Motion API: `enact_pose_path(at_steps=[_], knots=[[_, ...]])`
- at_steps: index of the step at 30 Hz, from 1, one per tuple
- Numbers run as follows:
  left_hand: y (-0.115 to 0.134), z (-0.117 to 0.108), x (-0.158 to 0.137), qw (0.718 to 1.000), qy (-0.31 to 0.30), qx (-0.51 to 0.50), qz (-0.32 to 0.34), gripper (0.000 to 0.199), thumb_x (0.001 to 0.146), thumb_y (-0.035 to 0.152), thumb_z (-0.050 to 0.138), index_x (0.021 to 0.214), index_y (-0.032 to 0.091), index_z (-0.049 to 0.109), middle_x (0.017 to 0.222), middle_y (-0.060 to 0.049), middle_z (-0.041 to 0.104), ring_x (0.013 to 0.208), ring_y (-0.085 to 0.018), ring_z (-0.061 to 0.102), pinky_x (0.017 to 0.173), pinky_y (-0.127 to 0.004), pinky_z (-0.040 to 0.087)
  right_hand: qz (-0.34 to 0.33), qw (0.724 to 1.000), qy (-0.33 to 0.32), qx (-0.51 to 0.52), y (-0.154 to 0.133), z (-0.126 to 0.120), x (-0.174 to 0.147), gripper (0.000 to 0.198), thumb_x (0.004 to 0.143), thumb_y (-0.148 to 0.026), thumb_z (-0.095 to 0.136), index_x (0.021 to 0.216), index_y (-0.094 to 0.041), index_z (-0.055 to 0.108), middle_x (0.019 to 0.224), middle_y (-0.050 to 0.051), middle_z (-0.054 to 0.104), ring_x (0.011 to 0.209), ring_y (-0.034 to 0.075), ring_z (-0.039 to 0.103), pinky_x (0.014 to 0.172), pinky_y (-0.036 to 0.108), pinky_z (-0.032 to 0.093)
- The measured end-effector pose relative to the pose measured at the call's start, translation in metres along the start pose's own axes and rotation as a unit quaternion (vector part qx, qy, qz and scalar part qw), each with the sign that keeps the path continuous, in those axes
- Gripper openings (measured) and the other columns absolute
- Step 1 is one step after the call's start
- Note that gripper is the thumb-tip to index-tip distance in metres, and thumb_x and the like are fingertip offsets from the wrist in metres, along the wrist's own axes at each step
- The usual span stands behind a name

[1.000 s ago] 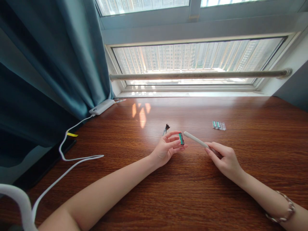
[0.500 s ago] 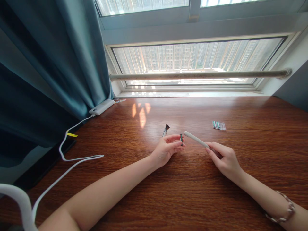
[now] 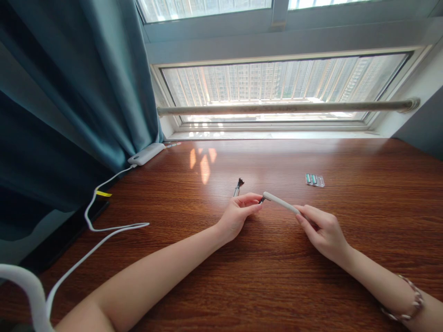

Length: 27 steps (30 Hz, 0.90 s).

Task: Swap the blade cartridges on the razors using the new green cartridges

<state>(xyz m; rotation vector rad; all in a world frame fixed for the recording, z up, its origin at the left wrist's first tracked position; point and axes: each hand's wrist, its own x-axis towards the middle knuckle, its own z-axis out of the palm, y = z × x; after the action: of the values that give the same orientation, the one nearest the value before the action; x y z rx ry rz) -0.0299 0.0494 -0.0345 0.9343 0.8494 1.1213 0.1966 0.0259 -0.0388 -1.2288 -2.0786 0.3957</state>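
Observation:
Between the thumb and fingers of my left hand (image 3: 237, 214) is a small dark razor blade cartridge (image 3: 262, 200), turned nearly edge-on. The tip of a white razor handle (image 3: 281, 202) meets or nearly meets it; whether the two are joined I cannot tell. My right hand (image 3: 321, 230) is closed round the lower end of that handle, tilted up to the left. Just beyond my left hand lies a slim light-coloured stick with a dark bristly tip (image 3: 238, 186), its near end hidden behind the fingers.
A clear blister pack (image 3: 314, 180) with green-striped cartridges lies at the back right of the brown wooden table (image 3: 207, 281). To the left are a white device (image 3: 147, 154), its white cable (image 3: 117, 228) and a blue curtain (image 3: 114, 69). A horizontal rail (image 3: 287, 109) crosses the window.
My left hand has turned the cartridge from facing me to nearly edge-on and brought it against or very near the razor handle's tip. My right hand has barely moved.

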Motion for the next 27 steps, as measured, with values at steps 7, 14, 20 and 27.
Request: enact_pose_path(at_steps=[7, 14, 20, 27], knots=[[0.0004, 0.0005, 0.0, 1.0, -0.001, -0.007, 0.002, 0.019, 0.061, 0.017, 0.07, 0.08, 0.018, 0.068, 0.077, -0.001, 0.063, 0.069, -0.008, 0.051, 0.067, -0.021, 0.036, 0.006, 1.0, 0.023, -0.019, -0.0005, -0.0007, -0.0003, 0.024, 0.083, -0.027, 0.046, 0.102, -0.019, 0.057, 0.066, 0.0, 0.053, 0.054, 0.011, 0.047, 0.054, 0.023, 0.036], [-0.0004, -0.0002, 0.0006, 1.0, -0.001, -0.013, -0.001, 0.02, 0.061, 0.018, 0.07, 0.081, 0.017, 0.068, 0.075, -0.002, 0.063, 0.069, -0.009, 0.052, 0.067, -0.021, 0.036, 0.004, 0.999, 0.037, -0.03, 0.0, 0.0001, -0.001, 0.022, 0.083, -0.025, 0.047, 0.101, -0.02, 0.058, 0.071, 0.001, 0.055, 0.058, 0.011, 0.05, 0.057, 0.023, 0.037], [-0.0008, -0.0016, 0.001, 1.0, -0.015, -0.014, -0.002, 0.019, 0.063, 0.017, 0.069, 0.082, 0.017, 0.067, 0.076, -0.002, 0.063, 0.07, -0.009, 0.053, 0.068, -0.021, 0.037, 0.002, 0.999, 0.031, -0.03, 0.0008, 0.0015, -0.0004, 0.022, 0.082, -0.026, 0.048, 0.101, -0.02, 0.057, 0.07, 0.0, 0.055, 0.056, 0.01, 0.049, 0.056, 0.023, 0.037], [0.0007, -0.001, 0.0014, 0.999, -0.042, -0.023, 0.023, 0.037, 0.065, 0.015, 0.067, 0.101, 0.022, 0.062, 0.084, -0.002, 0.058, 0.074, -0.009, 0.052, 0.072, -0.023, 0.038, 0.017, 0.999, 0.018, -0.035, 0.001, 0.0016, -0.0003, 0.023, 0.083, -0.027, 0.047, 0.102, -0.021, 0.057, 0.071, 0.0, 0.056, 0.059, 0.01, 0.05, 0.058, 0.023, 0.037]])
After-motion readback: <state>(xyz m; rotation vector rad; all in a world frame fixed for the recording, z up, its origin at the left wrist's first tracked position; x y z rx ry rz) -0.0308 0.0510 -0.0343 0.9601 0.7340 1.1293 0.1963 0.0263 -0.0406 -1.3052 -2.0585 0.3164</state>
